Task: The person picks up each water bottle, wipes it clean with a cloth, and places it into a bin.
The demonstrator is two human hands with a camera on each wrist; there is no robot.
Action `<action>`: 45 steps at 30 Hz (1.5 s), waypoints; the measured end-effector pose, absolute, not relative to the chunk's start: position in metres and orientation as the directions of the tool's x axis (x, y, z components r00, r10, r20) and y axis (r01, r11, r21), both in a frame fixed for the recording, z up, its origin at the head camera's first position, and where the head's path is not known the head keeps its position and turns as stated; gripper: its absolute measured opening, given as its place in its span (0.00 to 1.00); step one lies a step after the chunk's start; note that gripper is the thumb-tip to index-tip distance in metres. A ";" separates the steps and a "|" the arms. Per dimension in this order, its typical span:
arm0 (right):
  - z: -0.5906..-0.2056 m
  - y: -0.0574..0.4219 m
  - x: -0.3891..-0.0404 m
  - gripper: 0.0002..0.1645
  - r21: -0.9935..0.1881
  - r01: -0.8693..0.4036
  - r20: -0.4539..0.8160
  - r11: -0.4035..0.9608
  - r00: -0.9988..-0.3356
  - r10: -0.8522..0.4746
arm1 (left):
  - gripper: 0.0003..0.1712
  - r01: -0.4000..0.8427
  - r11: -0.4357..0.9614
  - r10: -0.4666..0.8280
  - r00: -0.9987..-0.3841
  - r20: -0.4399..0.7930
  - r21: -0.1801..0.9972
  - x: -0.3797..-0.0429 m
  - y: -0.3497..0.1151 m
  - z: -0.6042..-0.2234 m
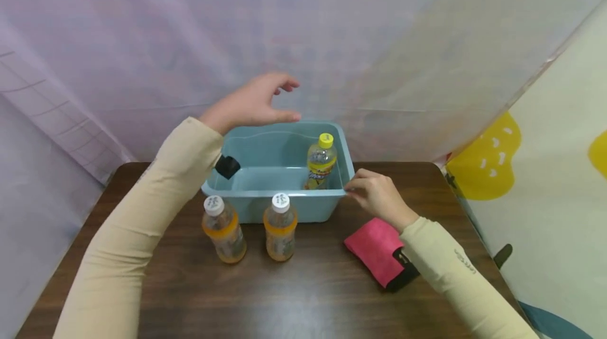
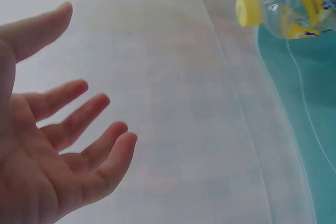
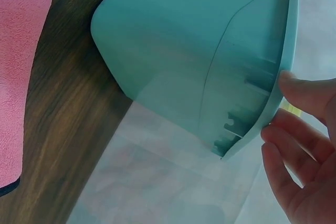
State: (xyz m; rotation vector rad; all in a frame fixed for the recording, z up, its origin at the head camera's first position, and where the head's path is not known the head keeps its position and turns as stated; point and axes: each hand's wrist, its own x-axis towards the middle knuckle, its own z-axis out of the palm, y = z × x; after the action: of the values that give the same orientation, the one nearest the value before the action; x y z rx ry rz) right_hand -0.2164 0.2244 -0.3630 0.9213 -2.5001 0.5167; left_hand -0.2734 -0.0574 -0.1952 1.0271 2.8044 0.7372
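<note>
A light blue plastic bin (image 1: 313, 209) stands at the back of the table. Inside it, toward the right end, is a clear bottle (image 1: 321, 164) with a yellow cap and yellow label. My left hand (image 1: 258, 99) is raised over the bin's back left side, fingers spread and slightly bent, holding nothing; the left wrist view shows its bare palm and the bottle at upper right. With thumb and fingers my right hand (image 3: 304, 135) pinches the bin's rim (image 3: 286, 51) at the front right corner.
Two bottles with white caps and orange bands, a left one (image 1: 226, 236) and a right one (image 1: 280, 236), stand before the bin. A folded pink cloth (image 1: 374, 247) with a black edge lies under the right forearm. Behind the brown table (image 1: 294, 297) hangs a pale curtain (image 1: 379, 54).
</note>
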 end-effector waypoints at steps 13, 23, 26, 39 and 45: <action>-0.363 0.232 -0.221 0.08 -0.188 -0.668 0.493 0.720 -0.698 -0.519 | 0.40 0.562 0.676 0.577 -0.806 0.131 0.477 -0.213 -0.083 -0.246; -0.361 0.236 -0.221 0.08 -0.192 -0.673 0.494 0.714 -0.695 -0.522 | 0.37 0.546 0.681 0.571 -0.813 0.114 0.487 -0.180 -0.078 -0.286; -0.360 0.237 -0.220 0.08 -0.194 -0.669 0.486 0.717 -0.701 -0.523 | 0.35 0.538 0.693 0.566 -0.818 0.099 0.480 -0.176 -0.074 -0.296; -0.360 0.237 -0.219 0.08 -0.202 -0.657 0.477 0.726 -0.713 -0.513 | 0.30 0.482 0.701 0.519 -0.850 0.087 0.526 -0.171 -0.060 -0.328; -0.360 0.237 -0.218 0.08 -0.212 -0.653 0.475 0.727 -0.719 -0.507 | 0.29 0.433 0.715 0.498 -0.866 0.036 0.549 -0.170 -0.057 -0.336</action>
State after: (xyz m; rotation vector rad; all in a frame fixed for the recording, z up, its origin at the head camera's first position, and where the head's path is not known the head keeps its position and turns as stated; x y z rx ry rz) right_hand -0.2181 0.2367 -0.3604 0.8947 -2.5440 0.5200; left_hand -0.1695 -0.0571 -0.3356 0.7638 2.8018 0.8534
